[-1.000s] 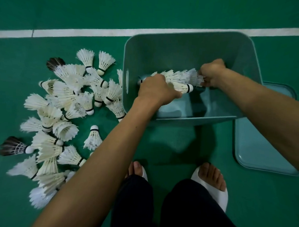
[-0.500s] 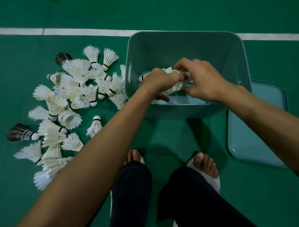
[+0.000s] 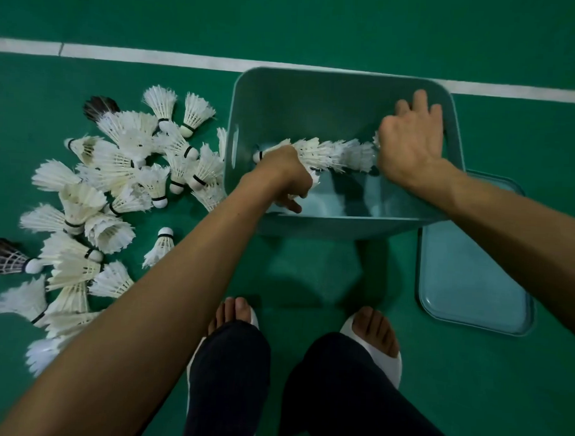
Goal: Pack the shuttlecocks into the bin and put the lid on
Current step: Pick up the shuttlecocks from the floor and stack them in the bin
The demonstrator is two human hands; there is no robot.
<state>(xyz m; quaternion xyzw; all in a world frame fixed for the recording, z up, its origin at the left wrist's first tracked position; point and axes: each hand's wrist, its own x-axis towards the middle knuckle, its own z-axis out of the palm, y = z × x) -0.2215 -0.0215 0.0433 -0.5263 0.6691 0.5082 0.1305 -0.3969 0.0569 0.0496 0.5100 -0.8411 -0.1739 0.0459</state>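
Note:
A teal plastic bin (image 3: pixel 317 100) stands on the green floor. Inside it lies a nested row of white shuttlecocks (image 3: pixel 341 154), stretched from left to right. My left hand (image 3: pixel 281 174) is closed around the row's left end, low in the bin. My right hand (image 3: pixel 411 144) covers the row's right end near the bin's right wall, fingers spread; its grip is hidden. A pile of loose shuttlecocks (image 3: pixel 116 190), mostly white with two dark ones, lies on the floor left of the bin. The teal lid (image 3: pixel 474 278) lies flat on the floor, right of the bin.
A white court line (image 3: pixel 148 57) runs across the floor behind the bin. My two feet in white slippers (image 3: pixel 373 340) stand just in front of the bin. One single shuttlecock (image 3: pixel 161 248) stands upright between the pile and my left arm.
My right hand has slid from the middle of the bin to its right wall. The bunched shuttlecocks now lie stretched into a long row between both hands.

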